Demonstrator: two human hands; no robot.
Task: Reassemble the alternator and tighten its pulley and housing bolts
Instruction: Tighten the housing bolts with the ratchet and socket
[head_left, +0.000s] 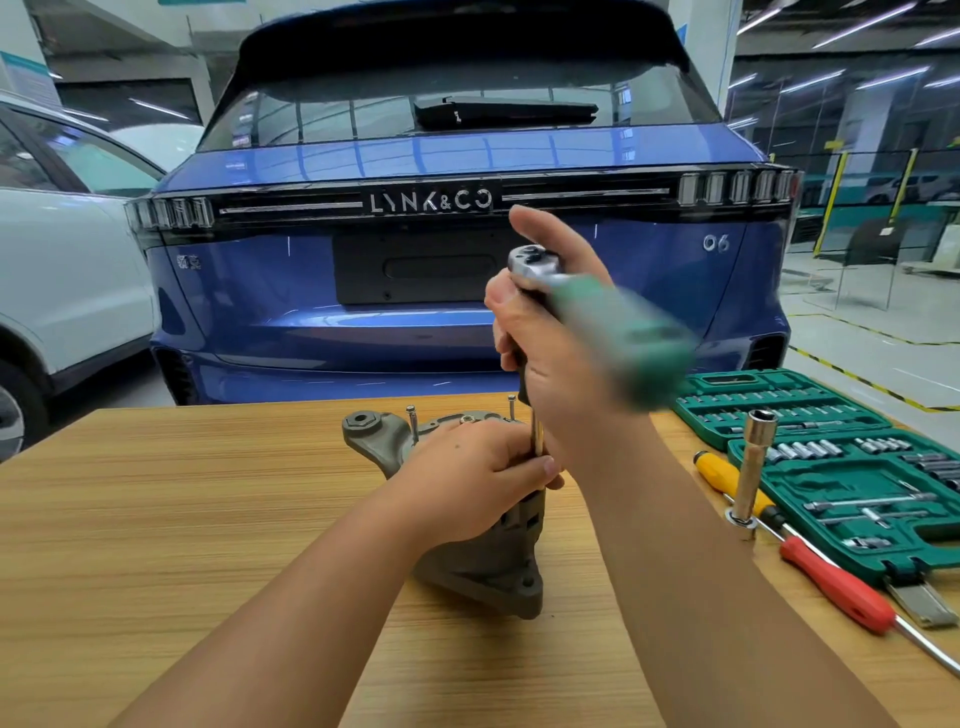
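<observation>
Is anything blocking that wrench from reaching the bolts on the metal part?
Nothing visible does. The right hand holds the ratchet wrench, and its extension bar already runs down to the alternator beside the left hand.

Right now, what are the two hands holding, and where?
The right hand grips the ratchet near its head. The left hand holds the alternator by its top.

Ratchet handle (623, 343), green: smeared by motion blur, outline and far end unreadable; its chrome extension bar (537, 441) is largely covered by the right hand (561, 374) and left hand (478, 483). Alternator (488, 561): top face mostly hidden under the left hand, so the bolt being worked is unseen. Socket set case (841, 467) at the table's (208, 519) right edge: cut by the frame, socket sizes too small to read; red screwdriver (836, 587) tip cut off.
</observation>
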